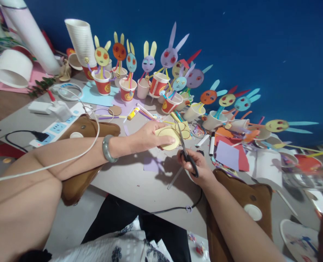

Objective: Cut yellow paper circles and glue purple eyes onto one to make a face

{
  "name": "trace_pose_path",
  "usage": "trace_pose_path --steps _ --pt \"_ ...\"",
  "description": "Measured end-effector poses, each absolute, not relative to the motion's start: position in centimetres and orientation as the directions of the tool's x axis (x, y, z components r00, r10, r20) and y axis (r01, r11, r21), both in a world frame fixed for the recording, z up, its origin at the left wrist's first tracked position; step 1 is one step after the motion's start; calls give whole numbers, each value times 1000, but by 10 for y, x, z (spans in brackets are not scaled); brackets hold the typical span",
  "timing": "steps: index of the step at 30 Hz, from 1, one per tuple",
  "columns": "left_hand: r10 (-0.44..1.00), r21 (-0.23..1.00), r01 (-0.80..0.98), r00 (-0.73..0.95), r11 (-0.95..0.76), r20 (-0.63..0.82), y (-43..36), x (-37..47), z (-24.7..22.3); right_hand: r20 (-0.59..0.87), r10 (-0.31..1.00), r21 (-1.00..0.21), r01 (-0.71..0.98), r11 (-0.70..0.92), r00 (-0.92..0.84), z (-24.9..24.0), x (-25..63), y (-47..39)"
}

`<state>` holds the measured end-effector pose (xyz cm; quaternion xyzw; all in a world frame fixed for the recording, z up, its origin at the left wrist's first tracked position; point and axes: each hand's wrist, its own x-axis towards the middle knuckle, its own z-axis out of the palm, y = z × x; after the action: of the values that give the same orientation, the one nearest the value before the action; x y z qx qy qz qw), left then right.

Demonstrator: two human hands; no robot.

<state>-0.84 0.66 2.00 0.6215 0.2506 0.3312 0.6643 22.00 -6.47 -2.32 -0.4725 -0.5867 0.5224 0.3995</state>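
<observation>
My left hand [150,139] pinches a pale yellow sheet of paper [185,130] above the grey table [131,182]. Round outlines are drawn on the sheet, and a rounded part of it lies under my left thumb. In my right hand [196,163] are black-handled scissors [182,138], with my fingers around the handles. The scissor blades point away from me and meet the yellow sheet, just right of my left thumb. A purple paper piece [152,164] lies on the table below my left hand.
Paper cups with rabbit-faced figures [103,83] line the back. At the left are a power strip [58,125] and a white cable [97,123] crossing my left arm. Brown pads [232,196] lie beneath both arms. Colored paper [228,154] and markers [212,143] are at the right.
</observation>
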Motion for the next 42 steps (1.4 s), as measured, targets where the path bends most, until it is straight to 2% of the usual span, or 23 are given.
trace_pose_path --steps 19,30,42 --pt "763 987 -141 629 -80 152 8 -9 18 -71 975 -997 48 -62 -210 -25 220 -65" --pt "769 983 -177 621 -52 153 8 -8 17 -81 978 -996 39 -75 -191 -27 219 -63" --pt "741 989 -146 663 -8 104 6 -7 18 -60 968 -992 124 -30 -245 -31 221 -65"
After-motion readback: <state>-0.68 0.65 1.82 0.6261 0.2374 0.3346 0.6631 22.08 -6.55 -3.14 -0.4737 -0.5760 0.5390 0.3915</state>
